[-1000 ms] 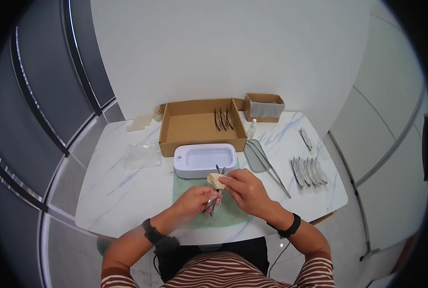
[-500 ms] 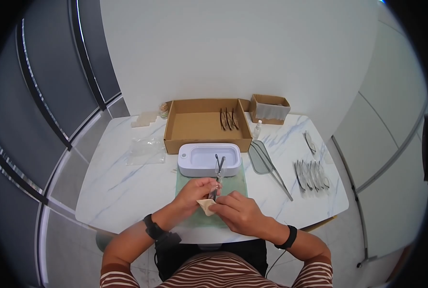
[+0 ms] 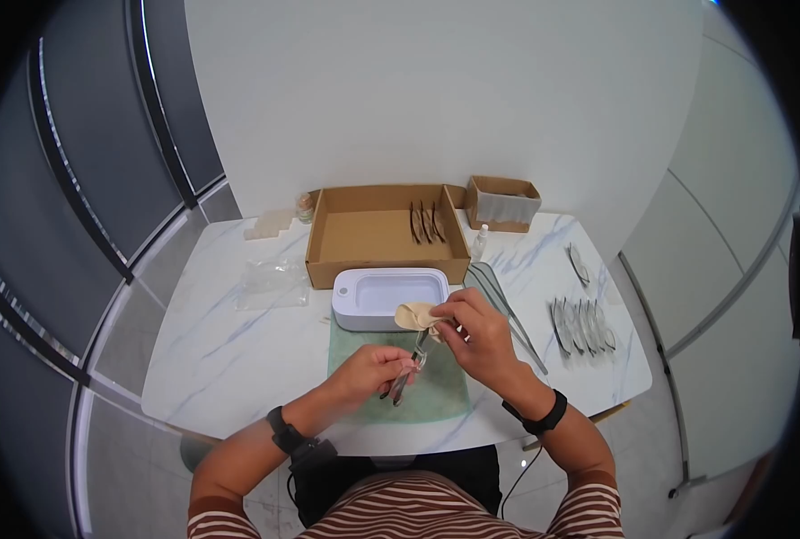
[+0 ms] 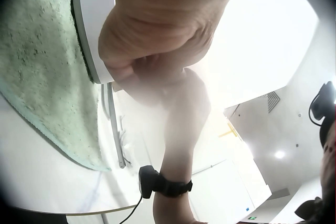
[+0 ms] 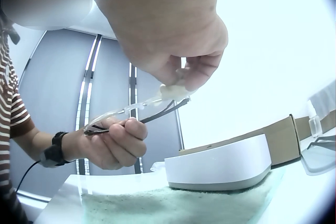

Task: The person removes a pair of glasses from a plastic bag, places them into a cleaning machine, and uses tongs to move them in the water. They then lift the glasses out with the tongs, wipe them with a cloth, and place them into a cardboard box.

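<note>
A pair of eyeglasses with dark temples (image 5: pixel 160 112) is held above the green cloth mat (image 3: pixel 445 395). My left hand (image 3: pixel 369 371) grips the glasses, its fingers curled around the frame in the right wrist view. Between the thumb and fingers of my right hand (image 3: pixel 481 337) is a cream wiping cloth (image 3: pixel 413 315), pinched over the far end of the glasses. That cloth (image 5: pixel 172 92) wraps the tip in the right wrist view. In the left wrist view my left hand (image 4: pixel 157 35) hides the glasses.
Behind the mat stands a white cleaner basin (image 3: pixel 351 314), with a cardboard tray (image 3: pixel 355 225) holding several glasses beyond it. To the right lie tweezers (image 3: pixel 526 341) and a row of several glasses (image 3: pixel 580 328). A small spray bottle (image 3: pixel 480 242) and clear plastic bag (image 3: pixel 274 283) are farther back.
My right hand and the cloth moved down to the near part of the glasses, then back up to the far end. My left hand turned the glasses while keeping its grip.
</note>
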`<act>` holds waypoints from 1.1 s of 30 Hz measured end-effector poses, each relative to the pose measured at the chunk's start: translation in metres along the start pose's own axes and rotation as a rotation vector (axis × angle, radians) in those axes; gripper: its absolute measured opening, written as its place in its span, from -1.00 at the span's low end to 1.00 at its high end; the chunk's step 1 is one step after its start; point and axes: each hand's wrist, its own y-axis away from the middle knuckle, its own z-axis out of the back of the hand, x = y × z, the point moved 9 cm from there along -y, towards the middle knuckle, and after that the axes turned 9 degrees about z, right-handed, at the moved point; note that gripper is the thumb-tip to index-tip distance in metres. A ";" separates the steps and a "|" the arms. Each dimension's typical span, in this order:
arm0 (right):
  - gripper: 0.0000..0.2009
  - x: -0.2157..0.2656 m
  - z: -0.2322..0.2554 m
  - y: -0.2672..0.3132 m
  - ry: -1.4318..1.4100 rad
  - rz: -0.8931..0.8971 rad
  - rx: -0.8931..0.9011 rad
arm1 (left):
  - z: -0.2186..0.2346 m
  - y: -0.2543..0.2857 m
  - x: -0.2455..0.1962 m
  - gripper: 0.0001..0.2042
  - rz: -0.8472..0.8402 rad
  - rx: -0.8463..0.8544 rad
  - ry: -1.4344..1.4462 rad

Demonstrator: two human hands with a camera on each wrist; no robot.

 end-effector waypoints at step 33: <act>-0.81 0.037 -0.044 0.029 -0.198 0.140 0.440 | 0.048 0.014 -0.033 -0.78 -0.090 -0.162 0.176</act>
